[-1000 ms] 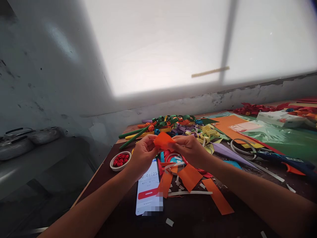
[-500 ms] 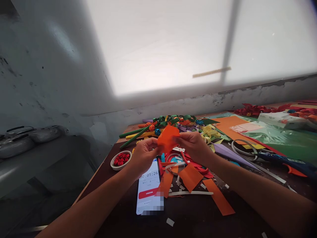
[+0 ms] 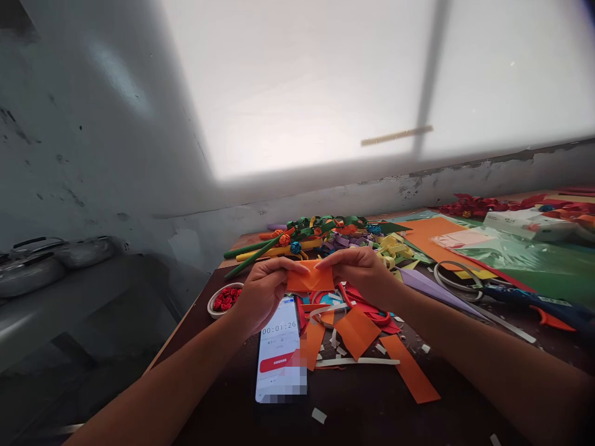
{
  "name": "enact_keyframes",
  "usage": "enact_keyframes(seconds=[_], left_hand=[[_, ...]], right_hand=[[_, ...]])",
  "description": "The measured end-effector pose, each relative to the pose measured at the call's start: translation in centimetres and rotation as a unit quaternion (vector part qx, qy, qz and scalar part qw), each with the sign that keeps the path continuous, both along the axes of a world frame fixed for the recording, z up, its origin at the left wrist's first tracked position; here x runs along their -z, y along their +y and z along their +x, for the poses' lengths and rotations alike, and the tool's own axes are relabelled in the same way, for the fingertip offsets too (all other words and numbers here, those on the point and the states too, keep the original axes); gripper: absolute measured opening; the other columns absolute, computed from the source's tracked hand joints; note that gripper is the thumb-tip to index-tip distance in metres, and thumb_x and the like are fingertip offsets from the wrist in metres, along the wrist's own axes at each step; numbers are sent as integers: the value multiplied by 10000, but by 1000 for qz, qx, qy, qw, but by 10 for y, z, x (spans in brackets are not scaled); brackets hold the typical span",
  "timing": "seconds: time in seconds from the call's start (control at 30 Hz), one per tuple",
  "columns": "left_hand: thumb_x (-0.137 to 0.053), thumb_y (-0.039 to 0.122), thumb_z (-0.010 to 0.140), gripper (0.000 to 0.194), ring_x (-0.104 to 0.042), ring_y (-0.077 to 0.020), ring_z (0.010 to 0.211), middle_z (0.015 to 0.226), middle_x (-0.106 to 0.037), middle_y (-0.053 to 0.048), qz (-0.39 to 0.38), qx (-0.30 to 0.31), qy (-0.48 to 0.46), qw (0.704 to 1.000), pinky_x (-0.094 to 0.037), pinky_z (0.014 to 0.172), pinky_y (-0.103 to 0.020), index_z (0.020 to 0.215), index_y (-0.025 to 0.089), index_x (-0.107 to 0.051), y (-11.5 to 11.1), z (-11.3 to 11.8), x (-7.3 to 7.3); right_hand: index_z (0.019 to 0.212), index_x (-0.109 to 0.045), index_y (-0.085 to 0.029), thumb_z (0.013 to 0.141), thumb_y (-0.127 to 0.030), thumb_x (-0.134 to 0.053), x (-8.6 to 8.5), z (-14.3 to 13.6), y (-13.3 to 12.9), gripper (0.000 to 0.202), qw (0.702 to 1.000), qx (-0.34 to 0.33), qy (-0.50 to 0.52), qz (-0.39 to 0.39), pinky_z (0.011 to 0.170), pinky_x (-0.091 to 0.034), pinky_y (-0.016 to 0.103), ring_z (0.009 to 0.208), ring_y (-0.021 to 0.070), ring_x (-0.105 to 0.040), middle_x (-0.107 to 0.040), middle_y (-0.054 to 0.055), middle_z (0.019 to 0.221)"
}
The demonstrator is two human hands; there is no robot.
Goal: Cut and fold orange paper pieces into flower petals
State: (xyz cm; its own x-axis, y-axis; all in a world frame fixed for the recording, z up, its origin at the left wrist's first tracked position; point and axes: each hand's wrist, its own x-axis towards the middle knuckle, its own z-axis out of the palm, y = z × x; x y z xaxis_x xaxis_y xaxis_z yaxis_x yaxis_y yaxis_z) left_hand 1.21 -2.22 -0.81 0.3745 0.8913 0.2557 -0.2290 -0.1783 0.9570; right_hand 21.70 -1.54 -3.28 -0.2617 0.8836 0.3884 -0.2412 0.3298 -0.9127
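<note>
An orange paper piece (image 3: 310,279), folded into a small rectangle, is held up between both hands above the table. My left hand (image 3: 267,288) pinches its left end, thumb on the near face. On its right end, my right hand (image 3: 362,272) has a matching pinch, and the two thumb tips are close together near the top edge. Below the hands lie an orange square (image 3: 357,332), an orange strip (image 3: 411,370) and white scraps. A phone (image 3: 279,353) showing a timer lies under my left wrist, near a white ring (image 3: 211,305) holding red paper flowers.
Green rolled sticks (image 3: 253,257) and curled paper strips pile up at the back. Scissors with a dark blue part (image 3: 525,296) lie at the right, near a purple sheet (image 3: 439,292), orange sheets and a white box (image 3: 525,224). A wall stands behind.
The orange paper has gone from an upright, angular shape to a flat, lower rectangle. Both hands have turned, and their thumbs have come together on its near face.
</note>
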Motion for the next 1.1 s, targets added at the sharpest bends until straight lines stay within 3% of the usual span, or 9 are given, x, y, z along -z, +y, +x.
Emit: enact_keyframes(seconds=[0.17,0.33,0.43,0.53,0.63,0.73,0.83,0.93,1.1], left_hand=[[-789,285,722,211,-678,-179,754,850,-736,-72,15,-52,24,998,-556,700,-297,853,134,-722,0,0,1],[-754,404,781,278,-649,-158,747,821,-725,-71,82,-94,62,990,-526,698,-264,814,131,-717,1,-1,3],[-803,312,742,279,-662,-161,774,842,-727,-44,120,-111,109,981,-535,734,-271,951,154,-707,-2,0,3],[-764,237,784,443,-671,-155,745,794,-712,-1,129,-86,158,975,-540,713,-275,1202,203,-621,-8,2,3],[-762,194,784,537,-647,-128,703,734,-686,33,160,-103,155,970,-523,683,-239,1283,222,-566,-12,4,3],[-800,234,755,491,-665,-139,730,771,-706,10,139,-134,75,978,-541,695,-251,1208,196,-615,-11,5,2],[-838,291,713,324,-674,-148,674,745,-724,-26,64,-104,45,991,-559,670,-269,961,135,-699,-6,5,2],[-853,322,687,277,-664,-148,614,684,-717,-37,31,-94,44,994,-567,639,-277,793,112,-708,-1,4,4],[-856,342,681,293,-647,-148,604,672,-702,-22,35,-97,77,992,-566,624,-285,776,124,-685,-3,2,3]], right_hand=[[882,-798,-183,828,-227,-597,-2,2,-5,212,995,14,-90,48,684,-568,286,721,173,-698,-751,41,781],[863,-753,-175,793,-281,-735,3,0,-4,129,986,47,-140,80,630,-553,272,698,187,-699,-742,39,776],[857,-726,-178,780,-272,-751,4,-1,-2,124,983,83,-144,80,651,-563,287,701,188,-694,-735,38,773],[1002,-718,-192,777,-301,-768,1,0,-4,255,970,137,-165,110,686,-559,289,822,208,-694,-749,51,893],[940,-767,-174,804,-361,-746,-2,0,-6,232,970,108,-194,100,646,-537,284,771,208,-683,-758,57,846],[795,-793,-149,778,-415,-766,-2,-1,-6,268,988,67,-131,39,608,-529,291,663,197,-668,-743,52,712],[846,-812,-151,723,-468,-806,-1,-2,-5,340,999,37,-38,-11,681,-561,325,708,213,-689,-751,55,727],[865,-818,-146,687,-478,-831,-1,-3,-4,377,999,13,-41,-33,683,-557,323,721,213,-685,-751,61,734],[871,-815,-146,689,-438,-836,2,-3,-3,345,996,49,-68,-35,591,-498,273,642,169,-623,-730,42,704]])
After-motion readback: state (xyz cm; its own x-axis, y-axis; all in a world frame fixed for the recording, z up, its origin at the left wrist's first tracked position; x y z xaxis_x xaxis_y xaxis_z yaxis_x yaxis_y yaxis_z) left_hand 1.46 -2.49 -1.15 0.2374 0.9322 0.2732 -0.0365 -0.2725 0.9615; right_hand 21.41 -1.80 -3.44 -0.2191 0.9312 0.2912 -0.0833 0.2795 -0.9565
